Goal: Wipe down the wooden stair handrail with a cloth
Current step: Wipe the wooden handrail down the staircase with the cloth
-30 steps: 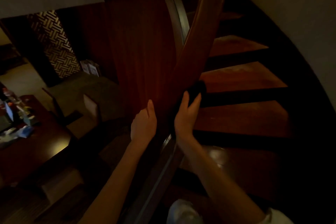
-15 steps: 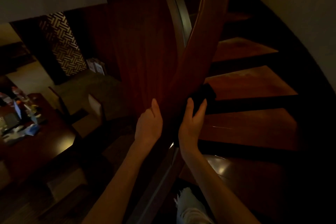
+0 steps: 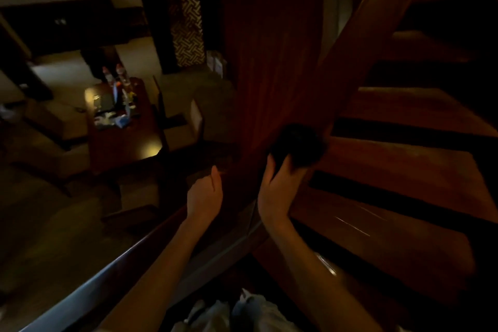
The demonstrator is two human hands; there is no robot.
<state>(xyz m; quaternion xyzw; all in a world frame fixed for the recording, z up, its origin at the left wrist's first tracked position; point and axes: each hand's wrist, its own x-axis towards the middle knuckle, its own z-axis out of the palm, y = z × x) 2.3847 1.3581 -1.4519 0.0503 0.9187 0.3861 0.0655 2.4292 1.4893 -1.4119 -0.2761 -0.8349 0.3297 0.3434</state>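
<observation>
The dark red wooden handrail [image 3: 358, 35] runs from the upper right down toward the middle of the view. My right hand [image 3: 277, 191] is on its right side, shut on a dark cloth [image 3: 297, 147] that bulges above my fingers against the rail. My left hand [image 3: 204, 197] rests on the rail's left side with its fingers curled over the far edge; the fingertips are hidden. The scene is dim and slightly blurred.
Wooden stair treads [image 3: 404, 170] descend at the right with dark gaps between them. A tall red wood panel [image 3: 272, 62] stands behind the rail. Below at the left are a dark table [image 3: 124, 143] with bottles and clutter, chairs and a pale floor.
The view has swung left, showing more of the room below. Both hands sit lower along the rail, and the cloth now bulges above my right fingers.
</observation>
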